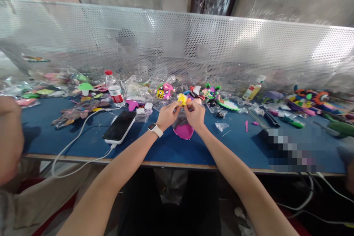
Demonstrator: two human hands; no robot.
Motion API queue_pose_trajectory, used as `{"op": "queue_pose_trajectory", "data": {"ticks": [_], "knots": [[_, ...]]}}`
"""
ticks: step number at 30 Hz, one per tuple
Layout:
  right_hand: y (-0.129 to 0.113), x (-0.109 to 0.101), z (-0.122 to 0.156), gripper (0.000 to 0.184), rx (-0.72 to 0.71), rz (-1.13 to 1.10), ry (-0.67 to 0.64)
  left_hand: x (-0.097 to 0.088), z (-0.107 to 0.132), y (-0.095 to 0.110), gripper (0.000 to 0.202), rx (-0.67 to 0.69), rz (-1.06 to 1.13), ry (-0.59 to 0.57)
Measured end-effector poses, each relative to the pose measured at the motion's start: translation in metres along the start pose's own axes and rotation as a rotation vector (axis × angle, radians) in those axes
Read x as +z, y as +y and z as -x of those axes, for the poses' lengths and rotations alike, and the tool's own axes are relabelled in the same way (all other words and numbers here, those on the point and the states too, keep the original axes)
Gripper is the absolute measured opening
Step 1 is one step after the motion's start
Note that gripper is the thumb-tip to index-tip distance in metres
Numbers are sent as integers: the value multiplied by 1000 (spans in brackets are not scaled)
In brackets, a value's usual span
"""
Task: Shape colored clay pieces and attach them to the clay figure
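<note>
My left hand [168,115], with a pale-banded watch [156,129] on its wrist, pinches a small yellow piece of modelling clay [182,99] from the left. From the other side, my right hand [195,114] closes its fingertips on the same piece, where a bit of orange also shows. Both hands are held above the table, close together. Below and between them lies a round, flat magenta piece [183,131] with grey on its upper part. Just behind the hands is a pink figure with a yellow tiger-like face [163,91].
A charging phone [120,127] with a white cable lies left on the blue table [168,153]. Behind it stands a red-capped bottle [114,90]. Coloured figures, scraps and plastic bags line the perforated metal screen [177,44]. Another person's arm [10,140] is at far left.
</note>
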State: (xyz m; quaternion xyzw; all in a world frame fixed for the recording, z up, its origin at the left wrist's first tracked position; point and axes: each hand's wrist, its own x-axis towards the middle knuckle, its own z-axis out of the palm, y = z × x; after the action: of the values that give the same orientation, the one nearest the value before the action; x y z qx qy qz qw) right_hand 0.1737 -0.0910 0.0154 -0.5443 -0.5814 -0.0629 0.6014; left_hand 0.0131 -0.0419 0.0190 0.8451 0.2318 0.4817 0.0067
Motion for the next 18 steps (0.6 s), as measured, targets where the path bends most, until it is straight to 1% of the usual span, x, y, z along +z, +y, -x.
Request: {"op": "queue_pose_trajectory", "data": {"ticks": [4, 6, 12, 16, 17, 18], "knots": [[-4, 1, 3, 16, -43, -11, -2, 0, -1, 1, 19, -15, -6, 56], [-9, 1, 5, 16, -65, -12, -23, 0, -2, 0, 17, -31, -1, 85], [-21, 2, 11, 17, -127, -4, -154, -4, -5, -8, 14, -118, 22, 111], [-17, -1, 6, 20, -114, -17, -162, -5, -4, -5, 5, -138, 100, 106], [-15, -2, 4, 21, -106, -26, -155, -4, -4, -3, 6, -148, 133, 101], [-13, -4, 1, 23, -99, -37, -148, -4, -3, 0, 11, -160, 169, 94]]}}
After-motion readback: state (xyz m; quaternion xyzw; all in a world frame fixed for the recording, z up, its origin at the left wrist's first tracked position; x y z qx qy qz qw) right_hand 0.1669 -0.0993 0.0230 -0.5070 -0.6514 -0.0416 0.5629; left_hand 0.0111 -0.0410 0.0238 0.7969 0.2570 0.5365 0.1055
